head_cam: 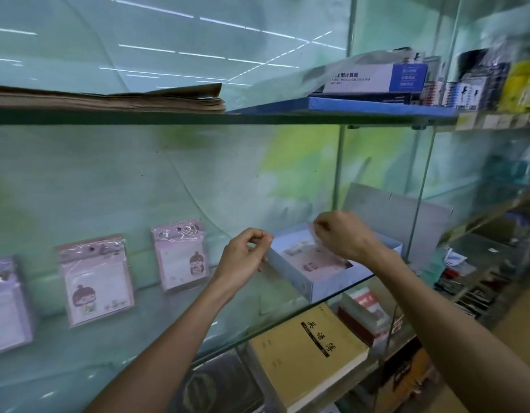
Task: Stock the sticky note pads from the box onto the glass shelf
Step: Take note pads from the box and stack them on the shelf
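A light blue box (296, 278) lies open on the glass shelf (156, 332), its lid (397, 213) standing up behind it. Pink sticky note pads (314, 262) lie inside. My left hand (242, 257) grips the box's left rim with curled fingers. My right hand (341, 234) is over the box and pinches the clear wrapper top of a pad. Three wrapped pads stand against the back glass: a pink one (180, 257), a second pink one (95, 280), and a purple one (7, 305) at the far left.
The upper shelf (168, 118) carries a stack of brown paper (108, 99), a calculator box (376, 79) and other packaged goods. Below the glass lie yellow exercise books (305, 350) and a red and white box (362, 314). More stationery fills the right-hand shelves.
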The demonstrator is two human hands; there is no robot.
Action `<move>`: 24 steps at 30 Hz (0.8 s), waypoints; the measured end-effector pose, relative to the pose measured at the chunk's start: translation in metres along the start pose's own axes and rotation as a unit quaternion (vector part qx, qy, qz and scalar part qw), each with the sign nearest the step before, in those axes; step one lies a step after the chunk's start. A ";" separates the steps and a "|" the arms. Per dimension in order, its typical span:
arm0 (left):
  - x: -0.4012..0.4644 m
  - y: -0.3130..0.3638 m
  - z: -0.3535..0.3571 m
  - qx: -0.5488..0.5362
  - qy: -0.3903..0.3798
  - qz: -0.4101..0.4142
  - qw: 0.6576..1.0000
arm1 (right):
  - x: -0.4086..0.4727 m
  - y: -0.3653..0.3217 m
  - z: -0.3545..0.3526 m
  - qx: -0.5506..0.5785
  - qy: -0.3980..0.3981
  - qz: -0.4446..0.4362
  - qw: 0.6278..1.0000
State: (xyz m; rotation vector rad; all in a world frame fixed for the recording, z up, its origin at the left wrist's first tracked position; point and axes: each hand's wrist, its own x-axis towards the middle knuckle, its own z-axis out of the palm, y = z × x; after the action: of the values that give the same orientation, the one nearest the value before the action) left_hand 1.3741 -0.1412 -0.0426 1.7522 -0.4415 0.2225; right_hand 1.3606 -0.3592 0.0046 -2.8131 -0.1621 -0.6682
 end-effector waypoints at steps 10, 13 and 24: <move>-0.003 0.009 -0.016 -0.117 0.021 -0.037 0.992 | 0.002 -0.026 -0.019 0.386 0.101 0.058 0.915; -0.007 0.014 -0.021 -0.131 0.004 -0.039 0.991 | 0.001 -0.042 -0.013 0.450 0.068 0.059 0.889; -0.032 0.021 -0.075 -0.222 0.136 -0.021 0.965 | -0.013 -0.101 0.014 0.594 -0.013 0.084 0.800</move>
State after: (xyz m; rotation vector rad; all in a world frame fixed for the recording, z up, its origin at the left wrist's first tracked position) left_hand 1.3427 -0.0661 -0.0189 1.2667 -0.2296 0.3043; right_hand 1.3388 -0.2589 0.0081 -1.5805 -0.2251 -0.2847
